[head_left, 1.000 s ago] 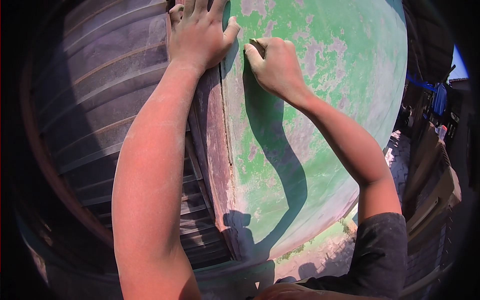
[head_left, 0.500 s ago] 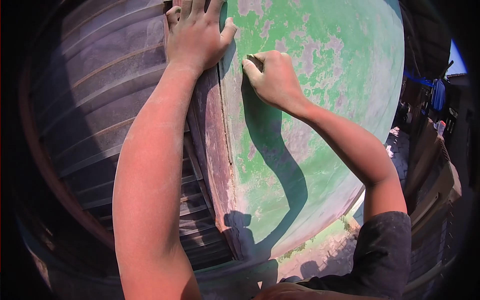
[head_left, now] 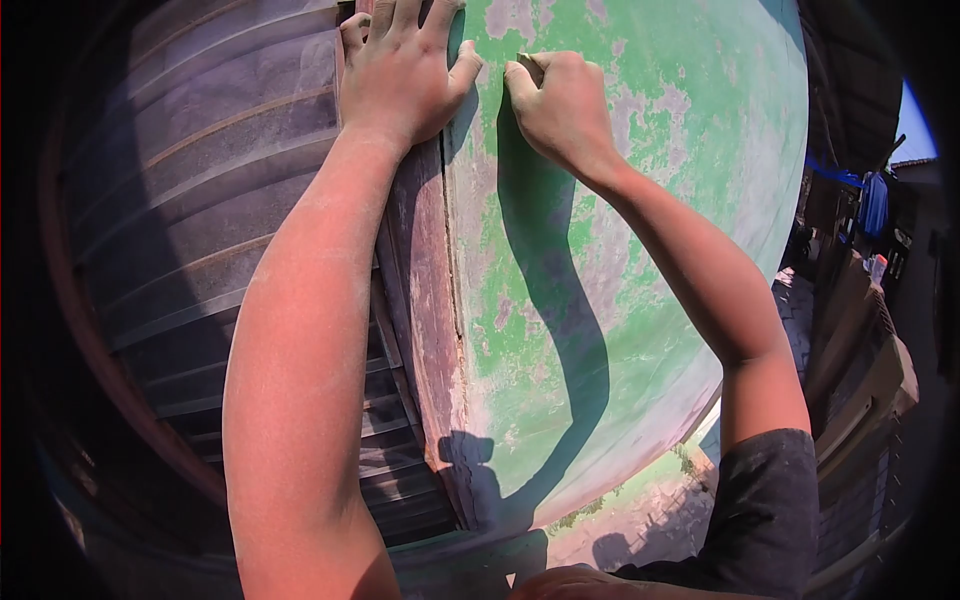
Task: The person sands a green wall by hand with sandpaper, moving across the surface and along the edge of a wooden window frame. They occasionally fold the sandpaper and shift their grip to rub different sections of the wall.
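A large curved surface with worn, flaking green paint [head_left: 660, 250] fills the middle and right of the head view. My right hand [head_left: 560, 105] is closed around a small flat piece, probably sandpaper [head_left: 529, 64], and presses it against the green paint near the top. My left hand [head_left: 400, 65] lies flat with fingers spread over the brown weathered wooden edge [head_left: 425, 300] where the green surface ends. Both forearms are dusted with fine powder.
Dusty wooden slats [head_left: 200, 200] run inside the hull-like form at left. A paved ground with green dust [head_left: 650, 500] lies below. Wooden structures and a blue cloth [head_left: 875, 200] stand at the far right.
My right hand slid down the green surface and has now moved back up, close beside my left thumb. The left hand stayed in place.
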